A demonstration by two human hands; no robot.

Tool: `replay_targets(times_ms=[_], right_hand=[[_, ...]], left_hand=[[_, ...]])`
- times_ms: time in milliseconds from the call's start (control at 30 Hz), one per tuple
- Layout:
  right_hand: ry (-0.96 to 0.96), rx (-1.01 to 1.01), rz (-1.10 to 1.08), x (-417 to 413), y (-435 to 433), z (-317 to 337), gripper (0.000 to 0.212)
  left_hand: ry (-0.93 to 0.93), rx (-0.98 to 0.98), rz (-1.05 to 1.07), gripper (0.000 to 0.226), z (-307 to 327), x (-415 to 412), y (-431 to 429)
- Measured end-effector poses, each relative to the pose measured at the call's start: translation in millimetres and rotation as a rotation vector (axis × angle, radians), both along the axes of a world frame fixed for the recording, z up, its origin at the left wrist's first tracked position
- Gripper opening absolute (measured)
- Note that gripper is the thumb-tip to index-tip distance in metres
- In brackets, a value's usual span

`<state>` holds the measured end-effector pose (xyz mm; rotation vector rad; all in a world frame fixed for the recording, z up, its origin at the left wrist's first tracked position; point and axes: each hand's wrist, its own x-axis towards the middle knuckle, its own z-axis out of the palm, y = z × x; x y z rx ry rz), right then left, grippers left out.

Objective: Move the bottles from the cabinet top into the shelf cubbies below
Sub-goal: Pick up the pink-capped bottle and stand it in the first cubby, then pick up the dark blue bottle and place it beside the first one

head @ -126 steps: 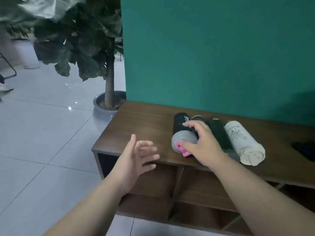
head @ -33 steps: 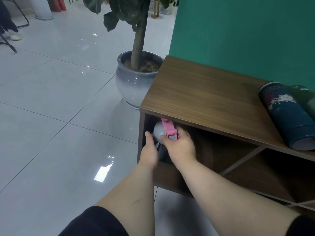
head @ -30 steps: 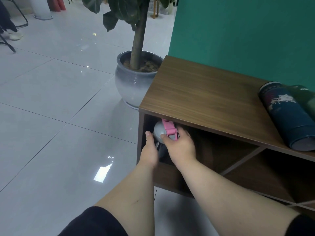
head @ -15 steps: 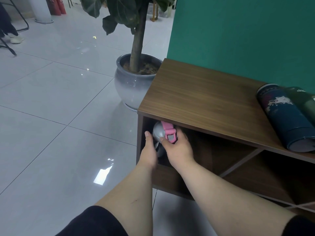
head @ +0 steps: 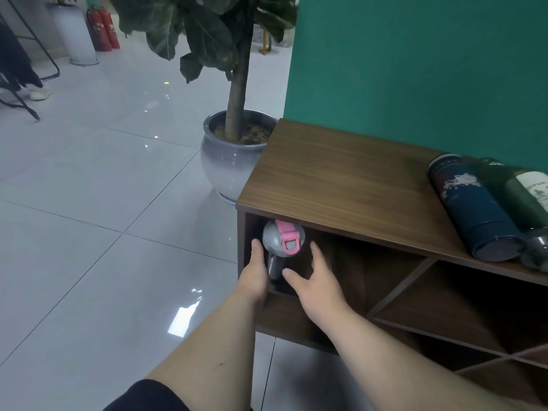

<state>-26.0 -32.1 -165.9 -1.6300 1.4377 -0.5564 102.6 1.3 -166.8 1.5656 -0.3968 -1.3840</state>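
A bottle with a grey cap and pink latch [head: 278, 238] stands upright in the leftmost cubby of the wooden cabinet [head: 341, 185]. My left hand [head: 255, 274] cups its left side, thumb against the cap, fingers hidden behind the body. My right hand [head: 317, 283] hovers just right of the bottle, fingers spread and holding nothing. On the cabinet top at the right lie a dark blue bottle [head: 471, 212], a dark green bottle [head: 516, 200] and a pale labelled bottle [head: 538, 185], side by side.
A potted tree in a grey ceramic pot [head: 231, 161] stands on the tiled floor just left of the cabinet. Diagonal dividers [head: 397, 286] split the cubbies to the right. A green wall backs the cabinet. Red fire extinguishers [head: 103, 31] stand far back.
My right hand has let go of the bottle's cap and drawn back a little with its fingers apart. The bottle stays in the left cubby, and my left hand has not moved.
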Motion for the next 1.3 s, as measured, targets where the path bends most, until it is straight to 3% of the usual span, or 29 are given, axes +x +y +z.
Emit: replay_targets(times_ms=[167,333,500,667,800,1033,1300], right_hand=[[0.073,-0.019,0.103,-46,29,23,0.080],[0.036,-0.065,0.080,-102,52,61,0.069],[0.013,-0.198,-0.059,-164,56,107,0.050],[0.076,-0.398,-0.262,-214,38,149,0.048],[0.274,-0.538,-0.283,-227,10,165,0.060],[0.853,-0.533,-0.170,-209,-34,167,0.071],[1.108,-0.574,-0.092,-187,-60,163,0.066]], left_hand=[[-0.047,0.013,-0.127,0.087,28,-28,21],[-0.069,-0.096,-0.283,0.112,60,-74,47],[-0.008,-0.213,-0.343,0.089,81,-114,52],[-0.022,-0.310,-0.371,0.088,120,-150,34],[-0.031,-0.432,-0.379,0.086,145,-174,11],[-0.086,-0.475,-0.357,0.069,155,-187,-24],[-0.064,-0.481,-0.307,0.077,136,-177,-27]])
